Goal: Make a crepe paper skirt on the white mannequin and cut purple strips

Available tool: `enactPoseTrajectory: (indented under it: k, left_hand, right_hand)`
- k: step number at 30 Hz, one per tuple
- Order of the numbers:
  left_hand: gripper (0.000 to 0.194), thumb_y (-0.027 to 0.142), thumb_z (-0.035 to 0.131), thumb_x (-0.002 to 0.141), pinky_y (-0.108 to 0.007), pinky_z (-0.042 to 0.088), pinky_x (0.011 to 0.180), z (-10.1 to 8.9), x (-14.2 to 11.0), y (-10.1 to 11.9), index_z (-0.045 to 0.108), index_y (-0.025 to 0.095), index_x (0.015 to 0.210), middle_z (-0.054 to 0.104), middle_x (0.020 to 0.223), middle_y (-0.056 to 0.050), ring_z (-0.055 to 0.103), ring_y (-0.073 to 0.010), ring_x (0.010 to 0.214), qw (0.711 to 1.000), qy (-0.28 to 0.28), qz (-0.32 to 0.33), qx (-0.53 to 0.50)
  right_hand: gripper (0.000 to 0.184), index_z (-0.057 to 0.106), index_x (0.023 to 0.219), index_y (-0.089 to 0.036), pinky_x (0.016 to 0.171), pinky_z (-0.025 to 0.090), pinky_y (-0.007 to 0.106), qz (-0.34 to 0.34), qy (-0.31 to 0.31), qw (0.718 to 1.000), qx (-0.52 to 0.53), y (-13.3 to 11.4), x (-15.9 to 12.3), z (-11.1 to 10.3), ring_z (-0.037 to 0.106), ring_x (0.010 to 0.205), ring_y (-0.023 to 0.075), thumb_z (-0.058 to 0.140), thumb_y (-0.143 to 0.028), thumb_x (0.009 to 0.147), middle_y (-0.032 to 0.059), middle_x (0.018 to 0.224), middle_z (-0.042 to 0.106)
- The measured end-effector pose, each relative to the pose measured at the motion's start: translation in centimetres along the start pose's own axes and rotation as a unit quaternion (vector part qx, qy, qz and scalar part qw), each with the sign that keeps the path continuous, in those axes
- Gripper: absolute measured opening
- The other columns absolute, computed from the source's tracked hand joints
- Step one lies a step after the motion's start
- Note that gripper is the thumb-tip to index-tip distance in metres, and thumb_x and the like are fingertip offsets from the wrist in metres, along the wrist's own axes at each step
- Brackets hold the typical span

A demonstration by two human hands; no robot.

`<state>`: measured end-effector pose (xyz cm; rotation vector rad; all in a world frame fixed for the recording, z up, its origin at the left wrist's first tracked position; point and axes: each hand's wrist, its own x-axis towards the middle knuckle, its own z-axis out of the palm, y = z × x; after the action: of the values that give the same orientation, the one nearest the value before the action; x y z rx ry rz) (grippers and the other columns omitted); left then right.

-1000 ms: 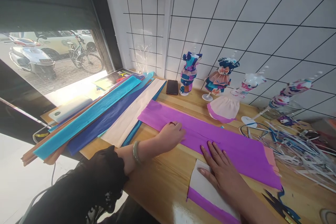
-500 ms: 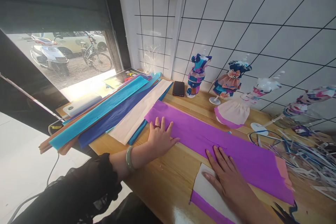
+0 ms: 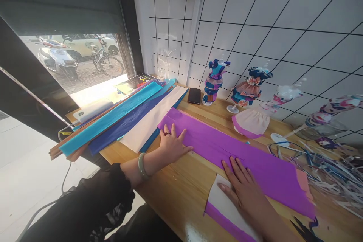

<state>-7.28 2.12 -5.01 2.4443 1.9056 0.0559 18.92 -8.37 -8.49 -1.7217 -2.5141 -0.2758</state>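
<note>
A long strip of purple crepe paper (image 3: pixel 215 140) lies flat across the wooden table, with a salmon-pink sheet (image 3: pixel 303 183) showing from under its right end. My left hand (image 3: pixel 172 144), fingers spread, rests on the strip's left end. Lower down, my right hand (image 3: pixel 244 185) lies flat with its fingertips on the strip's near edge. Beneath my right palm is a white piece with a purple border (image 3: pixel 218 200), partly hidden by the hand. Dark scissors (image 3: pixel 304 230) lie at the lower right, cut off by the frame.
Folded blue, navy, brown and cream paper strips (image 3: pixel 113 121) spread over the table's left. A phone (image 3: pixel 194 96) lies at the back. Several small dress forms (image 3: pixel 214 83) in paper outfits stand along the gridded wall. Shredded paper (image 3: pixel 331 181) heaps up at the right.
The whole view has shifted slightly. Both hands stay in place on the purple paper, with little visible movement.
</note>
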Motion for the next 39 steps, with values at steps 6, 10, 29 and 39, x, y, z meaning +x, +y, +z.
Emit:
enactPoseTrajectory:
  k: [6, 10, 29, 39]
  left_hand:
    - [0.083, 0.074, 0.023, 0.077, -0.062, 0.014, 0.102, -1.3, 0.1, 3.3, 0.048, 0.014, 0.130, 0.038, 0.139, -0.022, 0.020, -0.0453, 0.132, 0.994, 0.058, 0.094, 0.018]
    - [0.068, 0.061, 0.019, 0.087, -0.048, 0.021, 0.106, -0.1, 0.6, 6.4, 0.044, 0.015, 0.132, 0.042, 0.139, -0.015, 0.025, -0.0335, 0.134, 0.945, 0.090, 0.315, -0.014]
    - [0.064, 0.062, 0.021, 0.087, -0.051, 0.013, 0.109, 2.4, 1.3, 7.7, 0.034, 0.025, 0.139, 0.025, 0.149, -0.010, 0.014, -0.0305, 0.139, 0.902, 0.080, 0.421, -0.046]
    - [0.065, 0.056, 0.020, 0.090, -0.047, 0.009, 0.112, 2.0, 1.4, 7.9, 0.033, 0.015, 0.139, 0.035, 0.144, -0.009, 0.016, -0.0258, 0.139, 0.882, 0.097, 0.459, -0.032]
  right_hand:
    - [0.066, 0.037, 0.139, -0.016, 0.103, 0.031, 0.053, 0.004, 0.000, 1.000, 0.009, -0.1, 0.1, -0.1, 0.017, 0.137, 0.0306, 0.035, -0.056, 0.088, 0.0173, 0.147, 0.029]
    - [0.066, 0.038, 0.139, -0.017, 0.104, 0.028, 0.053, 0.018, -0.024, 0.999, 0.029, -0.4, 0.4, -0.7, 0.016, 0.137, 0.0310, 0.034, -0.058, 0.087, 0.0176, 0.147, 0.027]
    - [0.078, 0.030, 0.141, -0.008, 0.110, 0.022, 0.048, 0.099, -0.112, 0.984, 0.100, 1.5, 0.0, -2.8, 0.017, 0.138, 0.0267, 0.026, -0.063, 0.087, 0.0156, 0.148, 0.024]
    - [0.077, 0.029, 0.142, -0.009, 0.110, 0.022, 0.046, 0.117, -0.109, 0.982, 0.098, 2.2, 0.1, -3.3, 0.016, 0.138, 0.0259, 0.025, -0.063, 0.087, 0.0156, 0.148, 0.024]
